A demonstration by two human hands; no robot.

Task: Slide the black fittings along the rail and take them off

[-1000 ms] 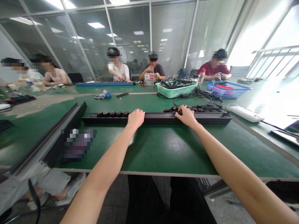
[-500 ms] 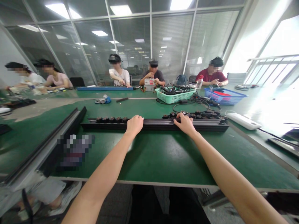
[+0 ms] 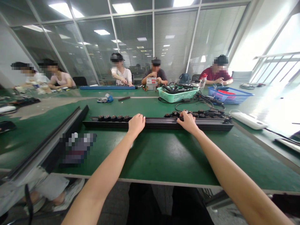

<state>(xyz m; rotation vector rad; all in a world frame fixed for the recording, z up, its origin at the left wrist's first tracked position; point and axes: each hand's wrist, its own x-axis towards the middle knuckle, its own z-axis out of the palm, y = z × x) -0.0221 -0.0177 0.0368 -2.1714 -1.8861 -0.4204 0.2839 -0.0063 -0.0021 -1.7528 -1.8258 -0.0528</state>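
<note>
A long black metal rail (image 3: 161, 125) with a grey channel along its top lies crosswise on the green table. My left hand (image 3: 137, 124) is closed over the rail near its middle, fingers curled over the far side. Further right, my right hand (image 3: 189, 122) pinches a small black part (image 3: 181, 118) at the channel; the fingertips partly hide it. A row of small black parts (image 3: 113, 118) sits along the rail left of my left hand. Several similar black parts (image 3: 206, 114) are gathered behind the rail's right half.
A second long rail (image 3: 49, 147) lies slantwise on the left, beside a blurred dark packet (image 3: 78, 150). Behind are a green basket (image 3: 175, 97) of cables, a blue basket (image 3: 236, 99) and a blue-grey cloth (image 3: 105, 98). A white power strip (image 3: 248, 121) lies right. Several people sit across the table.
The view has shifted slightly, so everything appears a little further right. Both hands keep nearly the same places on the rail.
</note>
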